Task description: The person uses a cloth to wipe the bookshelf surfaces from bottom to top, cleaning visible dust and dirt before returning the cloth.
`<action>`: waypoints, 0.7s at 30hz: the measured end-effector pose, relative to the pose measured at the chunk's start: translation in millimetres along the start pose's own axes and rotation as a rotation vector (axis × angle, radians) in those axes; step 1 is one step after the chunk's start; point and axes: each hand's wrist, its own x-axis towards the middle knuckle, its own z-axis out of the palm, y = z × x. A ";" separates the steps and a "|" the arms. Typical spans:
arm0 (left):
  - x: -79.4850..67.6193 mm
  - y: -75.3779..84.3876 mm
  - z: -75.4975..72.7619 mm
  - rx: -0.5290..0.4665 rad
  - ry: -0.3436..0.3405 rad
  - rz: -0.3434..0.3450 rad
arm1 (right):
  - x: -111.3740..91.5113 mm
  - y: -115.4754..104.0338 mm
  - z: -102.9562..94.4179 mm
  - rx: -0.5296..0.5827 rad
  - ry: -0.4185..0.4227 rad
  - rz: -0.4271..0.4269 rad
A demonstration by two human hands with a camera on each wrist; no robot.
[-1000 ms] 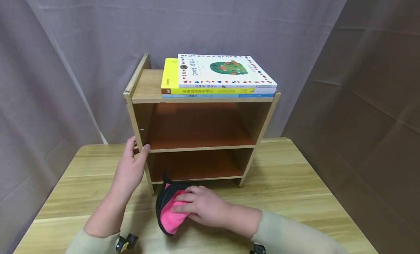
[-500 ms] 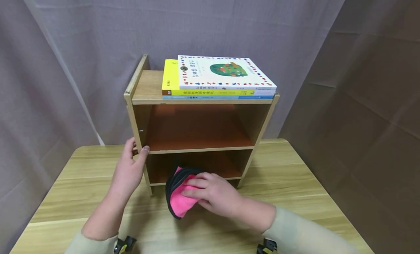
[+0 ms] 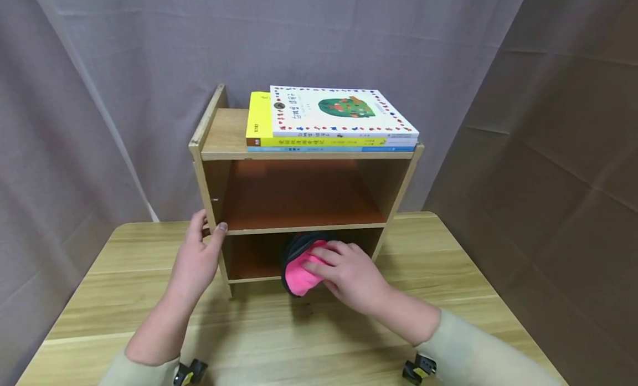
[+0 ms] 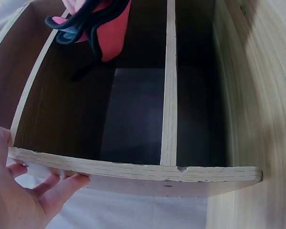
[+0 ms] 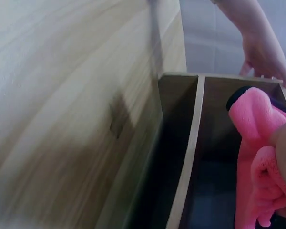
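Observation:
A small wooden shelf unit (image 3: 301,230) stands on the table. My left hand (image 3: 196,258) grips its left side panel, thumb on the front edge at the middle board and fingers along the outer face; the left wrist view shows these fingers (image 4: 62,190) on the panel. My right hand (image 3: 354,275) holds a bunched pink cloth (image 3: 302,272) with dark edging at the mouth of the lower compartment. Part of the cloth reaches inside, below the middle board. In the right wrist view the fuzzy pink cloth (image 5: 252,119) hangs in folds, with the fingertips mostly hidden.
Several books (image 3: 339,117) lie stacked on the unit's top board, a white one uppermost over a yellow one. The wooden table (image 3: 149,319) extends to both sides and in front. Grey curtains (image 3: 349,37) hang behind, and a brownish sheet (image 3: 558,170) hangs at right.
My right hand has carried the cloth up, rightward and away from me, from in front of the unit's lower left to the lower compartment. My left hand keeps its grip on the panel.

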 end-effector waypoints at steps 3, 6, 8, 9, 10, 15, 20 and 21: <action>0.0 -0.4 0.0 0.000 -0.002 -0.005 | -1.8 5.2 -4.7 -0.052 -0.016 0.040; -0.2 0.1 0.0 0.002 -0.002 -0.009 | -3.8 10.5 -6.5 -0.096 -0.008 0.063; -0.5 0.4 -0.3 0.000 -0.004 -0.009 | -4.8 13.3 -6.8 -0.128 -0.004 0.073; -0.7 0.7 -0.3 -0.002 -0.005 -0.009 | -5.3 14.5 -7.2 -0.145 -0.006 0.077; -0.7 0.9 -0.4 -0.004 -0.006 -0.008 | -5.8 15.6 -7.1 -0.159 -0.009 0.080; -1.2 1.1 -0.1 -0.002 -0.008 -0.012 | -8.2 19.7 -7.2 -0.208 -0.035 0.085; -0.9 0.3 0.8 0.005 0.001 -0.004 | -10.6 24.8 -5.5 -0.231 -0.054 0.090; -0.8 -0.1 1.0 0.005 0.003 -0.001 | -11.2 26.0 -4.9 -0.235 -0.059 0.093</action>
